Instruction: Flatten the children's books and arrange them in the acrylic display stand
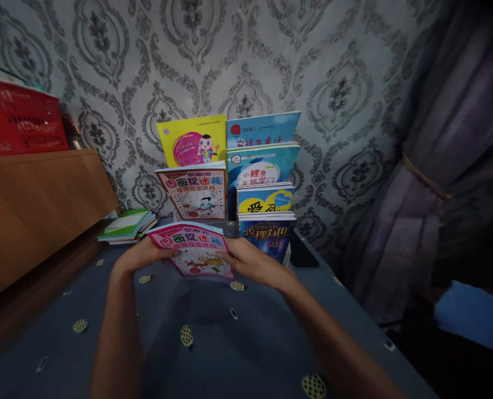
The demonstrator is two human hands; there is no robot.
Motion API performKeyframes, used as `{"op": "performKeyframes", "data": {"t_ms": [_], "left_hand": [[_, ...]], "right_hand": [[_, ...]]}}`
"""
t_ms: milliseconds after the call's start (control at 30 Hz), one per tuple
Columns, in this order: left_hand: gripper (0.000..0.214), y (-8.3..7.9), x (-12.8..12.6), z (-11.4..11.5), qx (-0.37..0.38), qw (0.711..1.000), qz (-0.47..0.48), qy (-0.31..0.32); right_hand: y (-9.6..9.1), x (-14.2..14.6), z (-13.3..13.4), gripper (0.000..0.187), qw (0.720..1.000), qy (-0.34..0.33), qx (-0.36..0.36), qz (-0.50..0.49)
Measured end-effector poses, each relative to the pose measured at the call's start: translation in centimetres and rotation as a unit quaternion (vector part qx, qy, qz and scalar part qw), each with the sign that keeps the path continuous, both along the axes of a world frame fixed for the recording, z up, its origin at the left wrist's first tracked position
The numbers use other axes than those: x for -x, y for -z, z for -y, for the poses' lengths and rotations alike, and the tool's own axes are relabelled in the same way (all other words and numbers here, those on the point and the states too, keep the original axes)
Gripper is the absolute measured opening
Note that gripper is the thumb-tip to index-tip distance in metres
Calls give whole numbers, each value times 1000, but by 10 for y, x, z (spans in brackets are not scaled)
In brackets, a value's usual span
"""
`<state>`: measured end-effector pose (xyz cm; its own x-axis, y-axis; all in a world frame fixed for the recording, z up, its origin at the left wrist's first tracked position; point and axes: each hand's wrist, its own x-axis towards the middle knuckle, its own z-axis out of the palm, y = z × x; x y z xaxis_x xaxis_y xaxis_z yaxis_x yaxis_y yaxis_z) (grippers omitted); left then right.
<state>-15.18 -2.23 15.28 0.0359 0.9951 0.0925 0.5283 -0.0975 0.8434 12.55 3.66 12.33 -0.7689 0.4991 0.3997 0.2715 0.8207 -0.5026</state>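
Observation:
Between my two hands a pink-bordered picture book (pixel 200 263) is held up, tilted, its cover facing me. My left hand (pixel 140 256) grips its left edge with the thumb on the cover. My right hand (pixel 250 260) pinches its right edge. Just behind it, a brown-bordered book (pixel 199 194) of like design leans upright, with a yellow book (pixel 190 141) behind that. To the right, a dark blue book (pixel 269 235) stands in front of a yellow-and-blue book (pixel 267 200), a teal book (pixel 267 160) and a light blue book (pixel 265 127). What supports these books is mostly hidden.
A small stack of books (pixel 128 224) with a green one on top lies at the left. Beyond it are a wooden cabinet (pixel 42 210) and a red basket (pixel 22 119). A dark flat object (pixel 304 254) lies right of the books on the patterned blue cloth (pixel 213 343). A curtain (pixel 408 210) hangs right.

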Motion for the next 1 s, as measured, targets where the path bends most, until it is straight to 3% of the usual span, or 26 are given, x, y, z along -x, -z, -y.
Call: {"op": "performKeyframes", "data": {"t_ms": [133, 300, 500, 600, 767, 1000], "left_hand": [[50, -4, -6, -2, -87, 995, 29, -30], [35, -13, -12, -1, -219, 972, -3, -89], [32, -26, -27, -9, -385, 903, 52, -183], [31, -40, -32, -18, -455, 867, 29, -202], [34, -56, -30, -31, -488, 851, -24, -190], [35, -49, -27, -38, -464, 863, -27, -198]], "right_hand": [[-13, 5, -3, 22, 998, 39, -36, -19], [-29, 7, -2, 21, 991, 68, -85, -74], [-59, 7, -6, 16, 963, 111, -188, -156], [-74, 8, -10, 17, 946, 131, -230, -188], [-85, 11, -22, 23, 932, 162, -250, -207], [-82, 17, -34, 30, 943, 166, -206, -204]]}}
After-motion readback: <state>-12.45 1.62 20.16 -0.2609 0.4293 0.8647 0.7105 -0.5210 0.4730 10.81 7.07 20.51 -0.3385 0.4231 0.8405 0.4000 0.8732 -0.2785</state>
